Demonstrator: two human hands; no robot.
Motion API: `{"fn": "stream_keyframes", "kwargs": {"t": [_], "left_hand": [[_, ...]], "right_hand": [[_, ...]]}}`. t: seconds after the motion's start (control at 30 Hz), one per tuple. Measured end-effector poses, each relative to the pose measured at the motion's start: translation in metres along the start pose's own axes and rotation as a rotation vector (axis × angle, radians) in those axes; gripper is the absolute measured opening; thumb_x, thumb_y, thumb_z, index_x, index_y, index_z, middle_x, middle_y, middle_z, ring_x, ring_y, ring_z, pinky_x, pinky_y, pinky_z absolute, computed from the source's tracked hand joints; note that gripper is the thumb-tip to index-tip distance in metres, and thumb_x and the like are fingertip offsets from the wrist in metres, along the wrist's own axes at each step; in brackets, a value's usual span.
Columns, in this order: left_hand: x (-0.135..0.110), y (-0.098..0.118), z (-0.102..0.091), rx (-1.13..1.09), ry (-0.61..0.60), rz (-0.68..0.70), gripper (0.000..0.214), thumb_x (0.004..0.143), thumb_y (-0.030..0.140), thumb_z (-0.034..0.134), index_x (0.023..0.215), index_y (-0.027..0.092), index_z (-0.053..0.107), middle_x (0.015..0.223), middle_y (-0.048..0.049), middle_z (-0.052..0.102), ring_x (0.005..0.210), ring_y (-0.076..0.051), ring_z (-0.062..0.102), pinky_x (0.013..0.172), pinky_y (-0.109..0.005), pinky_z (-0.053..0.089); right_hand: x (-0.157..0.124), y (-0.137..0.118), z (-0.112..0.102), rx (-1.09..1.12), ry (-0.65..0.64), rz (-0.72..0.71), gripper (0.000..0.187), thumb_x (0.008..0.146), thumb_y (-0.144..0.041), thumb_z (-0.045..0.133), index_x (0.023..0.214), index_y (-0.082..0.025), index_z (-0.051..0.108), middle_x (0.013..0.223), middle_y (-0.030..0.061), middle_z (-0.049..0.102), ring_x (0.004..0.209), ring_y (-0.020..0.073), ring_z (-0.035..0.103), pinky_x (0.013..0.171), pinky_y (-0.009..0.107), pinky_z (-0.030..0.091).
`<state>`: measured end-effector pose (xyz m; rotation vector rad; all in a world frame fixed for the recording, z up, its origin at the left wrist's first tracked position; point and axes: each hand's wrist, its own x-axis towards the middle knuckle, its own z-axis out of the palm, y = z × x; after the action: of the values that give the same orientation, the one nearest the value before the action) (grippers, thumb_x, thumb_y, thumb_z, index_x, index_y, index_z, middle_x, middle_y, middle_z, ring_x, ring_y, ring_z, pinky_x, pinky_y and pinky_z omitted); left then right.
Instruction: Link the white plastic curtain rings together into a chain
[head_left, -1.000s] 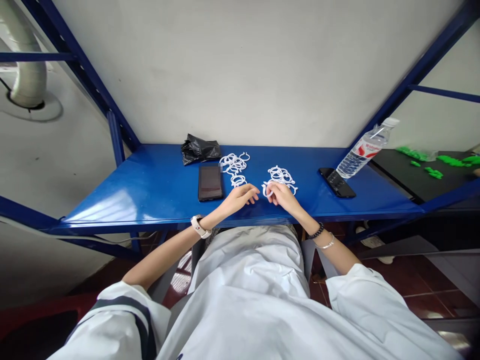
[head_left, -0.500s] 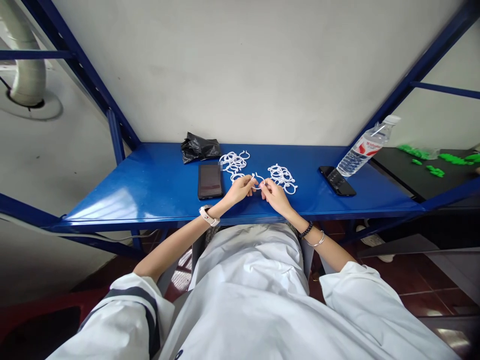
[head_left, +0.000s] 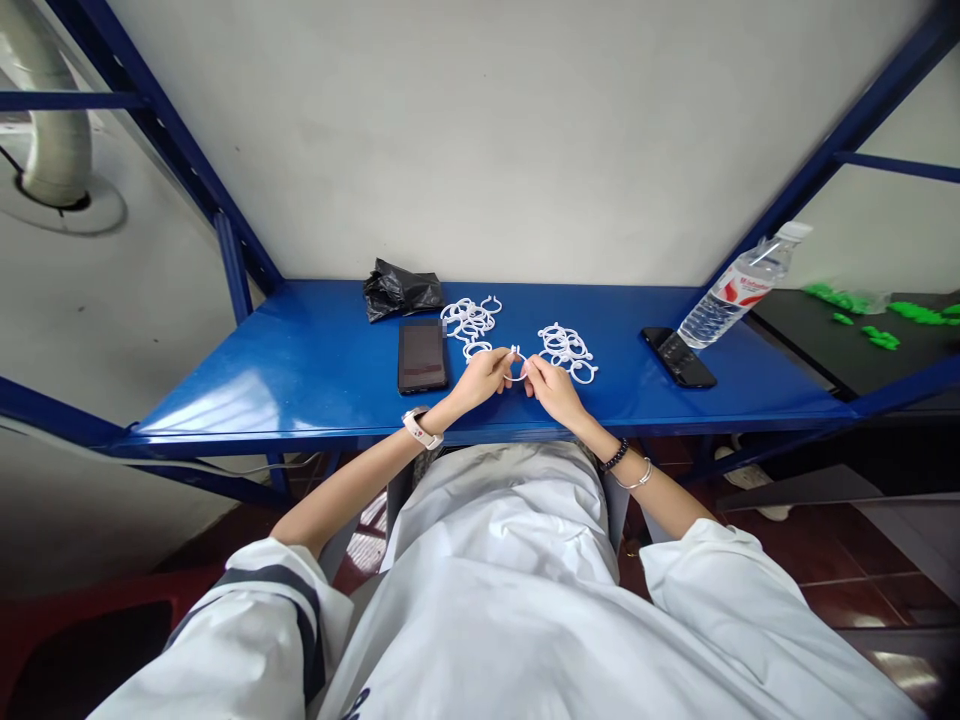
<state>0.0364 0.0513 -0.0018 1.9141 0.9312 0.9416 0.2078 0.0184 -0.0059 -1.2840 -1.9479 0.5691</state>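
Between my two hands is a white plastic ring, with two small upright ends side by side at its top. My left hand pinches the left side of it, and my right hand pinches the right side. Just beyond my left hand lies a loose pile of similar white rings, one of them with a visible gap. A second group of white rings lies past my right hand. My fingertips hide parts of the held ring.
On the blue table a dark tablet-like device lies left of my hands, with a crumpled black plastic bag behind it. To the right are a black phone and a water bottle. Green pieces lie on a dark surface farther right.
The two ends of the held ring have come together at the top, where a wider gap showed before. Both hands keep their pinch in nearly the same place.
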Motion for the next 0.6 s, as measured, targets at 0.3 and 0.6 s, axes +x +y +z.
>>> {"fn": "stream_keyframes", "kwargs": {"t": [0.3, 0.6], "left_hand": [[-0.0037, 0.0023, 0.0006, 0.163, 0.014, 0.036, 0.032, 0.1, 0.033, 0.035, 0.096, 0.016, 0.062, 0.054, 0.0025, 0.057, 0.049, -0.01, 0.053, 0.057, -0.021, 0.044], [-0.005, 0.0025, 0.001, 0.228, 0.012, 0.043, 0.028, 0.099, 0.028, 0.035, 0.091, 0.017, 0.06, 0.053, 0.0026, 0.056, 0.051, -0.012, 0.053, 0.061, -0.025, 0.042]], "right_hand": [[-0.0001, 0.0006, -0.0007, -0.043, -0.011, -0.027, 0.038, 0.102, -0.043, 0.029, 0.074, -0.023, 0.044, 0.058, -0.0029, 0.057, 0.055, 0.0136, 0.054, 0.064, 0.025, 0.038], [0.0001, 0.0012, -0.0013, -0.04, -0.04, -0.026, 0.042, 0.102, -0.048, 0.027, 0.072, -0.023, 0.043, 0.059, -0.0023, 0.057, 0.056, 0.0135, 0.054, 0.065, 0.026, 0.038]]}}
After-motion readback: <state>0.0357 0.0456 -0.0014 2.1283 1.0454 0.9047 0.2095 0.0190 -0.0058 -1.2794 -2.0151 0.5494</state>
